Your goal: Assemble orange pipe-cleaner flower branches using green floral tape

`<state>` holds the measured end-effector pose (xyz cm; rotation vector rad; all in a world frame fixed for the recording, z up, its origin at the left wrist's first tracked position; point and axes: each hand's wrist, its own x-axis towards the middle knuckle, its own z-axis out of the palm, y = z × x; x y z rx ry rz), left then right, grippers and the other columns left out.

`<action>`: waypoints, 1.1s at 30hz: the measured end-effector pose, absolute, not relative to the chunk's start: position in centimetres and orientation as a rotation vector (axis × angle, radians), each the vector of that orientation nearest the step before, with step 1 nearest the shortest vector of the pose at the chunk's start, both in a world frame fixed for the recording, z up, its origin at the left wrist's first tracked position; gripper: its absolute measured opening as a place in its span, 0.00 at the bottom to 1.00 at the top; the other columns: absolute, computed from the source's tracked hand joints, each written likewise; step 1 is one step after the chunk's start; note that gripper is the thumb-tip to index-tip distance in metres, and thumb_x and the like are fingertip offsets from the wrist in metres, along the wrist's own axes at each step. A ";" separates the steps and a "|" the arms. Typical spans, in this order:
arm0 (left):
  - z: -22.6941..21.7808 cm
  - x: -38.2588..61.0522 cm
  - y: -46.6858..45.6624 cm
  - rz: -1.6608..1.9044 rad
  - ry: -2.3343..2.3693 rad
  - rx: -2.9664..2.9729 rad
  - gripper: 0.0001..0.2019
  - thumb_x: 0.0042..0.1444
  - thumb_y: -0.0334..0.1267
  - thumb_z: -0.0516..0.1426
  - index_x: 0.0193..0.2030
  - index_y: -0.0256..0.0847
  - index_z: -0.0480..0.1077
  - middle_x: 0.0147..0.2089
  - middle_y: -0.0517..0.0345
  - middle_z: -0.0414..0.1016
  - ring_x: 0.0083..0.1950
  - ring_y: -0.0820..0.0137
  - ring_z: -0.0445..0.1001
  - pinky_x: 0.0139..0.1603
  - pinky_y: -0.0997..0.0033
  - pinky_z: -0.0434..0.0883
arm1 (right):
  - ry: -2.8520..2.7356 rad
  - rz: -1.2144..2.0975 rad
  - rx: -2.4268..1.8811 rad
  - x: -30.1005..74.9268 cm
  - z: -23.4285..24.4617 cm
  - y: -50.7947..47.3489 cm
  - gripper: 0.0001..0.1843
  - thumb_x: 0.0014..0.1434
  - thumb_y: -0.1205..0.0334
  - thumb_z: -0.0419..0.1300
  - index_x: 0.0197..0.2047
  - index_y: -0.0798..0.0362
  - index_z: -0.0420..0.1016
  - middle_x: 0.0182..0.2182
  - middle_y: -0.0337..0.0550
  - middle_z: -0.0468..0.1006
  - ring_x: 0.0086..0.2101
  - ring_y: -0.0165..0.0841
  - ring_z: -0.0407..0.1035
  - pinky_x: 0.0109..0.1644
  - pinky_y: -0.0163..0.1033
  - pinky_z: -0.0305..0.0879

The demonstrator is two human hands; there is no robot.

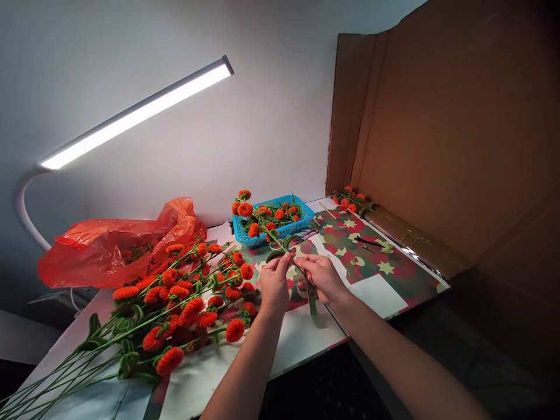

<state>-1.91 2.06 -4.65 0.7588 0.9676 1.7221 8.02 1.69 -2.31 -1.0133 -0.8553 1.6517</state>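
Both of my hands hold one green stem (285, 246) with orange pompom flowers above the table. My left hand (275, 284) pinches the stem near its looped green leaf, fingers closed. My right hand (321, 276) grips the stem's lower part, fingers wrapped round it; the stem's end hangs down past the palm. A big pile of finished orange flower stems (175, 303) lies just left of my left hand. Behind the hands stands a blue basket (301, 221) with more orange flowers.
A red plastic bag (118, 245) lies at the back left under a lit desk lamp (135, 114). A tall cardboard panel (446, 128) walls off the right side. A few flowers (350, 199) and dark pliers (370, 242) rest on the patterned table cover (394, 274).
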 end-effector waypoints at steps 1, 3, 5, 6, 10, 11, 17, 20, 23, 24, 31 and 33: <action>-4.6 -1.9 2.1 1.704 0.938 0.752 0.11 0.38 0.42 0.66 0.26 0.36 0.77 0.29 0.53 0.79 0.36 0.69 0.74 0.42 0.70 0.68 | -0.787 1.725 -0.977 8.0 -2.3 1.6 0.13 0.40 0.55 0.67 0.24 0.55 0.70 0.09 0.24 0.53 0.12 0.19 0.47 0.17 0.30 0.61; -4.5 -1.9 2.0 1.647 0.874 0.739 0.12 0.38 0.43 0.66 0.27 0.37 0.77 0.31 0.53 0.79 0.37 0.68 0.74 0.41 0.70 0.68 | -0.693 1.861 -0.908 8.1 -2.2 1.4 0.15 0.41 0.57 0.66 0.19 0.54 0.64 0.07 0.24 0.51 0.12 0.18 0.43 0.18 0.30 0.62; -4.3 -1.9 1.9 1.586 0.798 0.735 0.12 0.38 0.42 0.66 0.28 0.37 0.77 0.31 0.54 0.78 0.36 0.70 0.74 0.40 0.72 0.68 | -0.679 1.905 -0.874 8.1 -2.2 1.4 0.15 0.41 0.58 0.65 0.17 0.54 0.62 0.07 0.24 0.50 0.12 0.18 0.42 0.17 0.29 0.60; -4.2 -2.0 1.8 1.564 0.770 0.738 0.11 0.37 0.42 0.67 0.27 0.37 0.77 0.30 0.55 0.77 0.36 0.71 0.73 0.40 0.72 0.68 | -0.695 1.873 -0.878 8.0 -2.3 1.4 0.14 0.41 0.59 0.65 0.18 0.54 0.63 0.08 0.24 0.51 0.12 0.19 0.43 0.17 0.28 0.58; -3.8 -1.8 1.6 1.519 0.789 0.792 0.10 0.39 0.41 0.67 0.27 0.37 0.77 0.29 0.59 0.74 0.34 0.72 0.71 0.39 0.73 0.67 | -0.835 1.470 -0.991 7.3 -2.6 1.1 0.12 0.43 0.56 0.64 0.24 0.55 0.68 0.13 0.29 0.61 0.12 0.20 0.50 0.15 0.29 0.49; -3.6 -1.8 1.6 1.501 0.805 0.808 0.11 0.40 0.42 0.66 0.28 0.37 0.77 0.30 0.58 0.74 0.34 0.72 0.71 0.39 0.73 0.67 | -0.879 1.360 -1.017 7.1 -2.7 0.9 0.12 0.45 0.55 0.63 0.23 0.55 0.68 0.14 0.29 0.62 0.13 0.21 0.51 0.15 0.30 0.48; -2.8 -1.8 2.1 1.515 0.740 0.833 0.13 0.40 0.44 0.66 0.30 0.37 0.77 0.29 0.57 0.75 0.36 0.70 0.72 0.38 0.72 0.68 | -0.938 1.526 -0.909 7.8 -1.8 1.3 0.14 0.44 0.53 0.65 0.23 0.54 0.68 0.10 0.27 0.56 0.13 0.22 0.49 0.18 0.32 0.55; -2.1 -2.2 2.5 1.492 0.630 0.791 0.13 0.40 0.44 0.67 0.29 0.36 0.77 0.27 0.57 0.74 0.33 0.70 0.72 0.34 0.73 0.68 | -0.863 1.946 -0.754 9.0 -0.9 2.3 0.14 0.41 0.55 0.68 0.26 0.54 0.70 0.12 0.27 0.60 0.15 0.22 0.53 0.22 0.33 0.61; -1.5 -2.5 2.8 1.412 0.603 0.756 0.14 0.39 0.42 0.67 0.31 0.34 0.76 0.26 0.57 0.74 0.26 0.75 0.70 0.23 0.78 0.66 | -0.885 2.103 -0.702 9.9 -0.3 3.1 0.13 0.41 0.59 0.69 0.29 0.54 0.71 0.21 0.33 0.70 0.22 0.25 0.65 0.26 0.33 0.64; -1.5 -2.6 2.8 1.380 0.606 0.746 0.14 0.40 0.42 0.67 0.32 0.34 0.76 0.24 0.59 0.73 0.22 0.78 0.67 0.19 0.80 0.63 | -0.918 2.119 -0.707 10.1 -0.2 3.2 0.13 0.42 0.59 0.69 0.30 0.54 0.71 0.23 0.34 0.72 0.25 0.26 0.67 0.27 0.33 0.65; -2.1 -2.3 2.6 1.282 0.527 0.727 0.14 0.47 0.44 0.62 0.37 0.37 0.75 0.22 0.61 0.70 0.16 0.80 0.60 0.15 0.80 0.58 | -0.916 2.058 -0.756 9.8 -1.1 3.0 0.17 0.42 0.53 0.69 0.28 0.54 0.68 0.21 0.36 0.72 0.20 0.25 0.64 0.21 0.30 0.59; -2.3 -2.1 2.6 1.318 0.548 0.735 0.15 0.46 0.44 0.63 0.38 0.37 0.76 0.32 0.54 0.76 0.24 0.76 0.68 0.23 0.77 0.64 | -0.872 1.951 -0.775 9.5 -1.4 2.8 0.18 0.40 0.53 0.69 0.27 0.54 0.68 0.19 0.33 0.69 0.18 0.23 0.59 0.20 0.29 0.55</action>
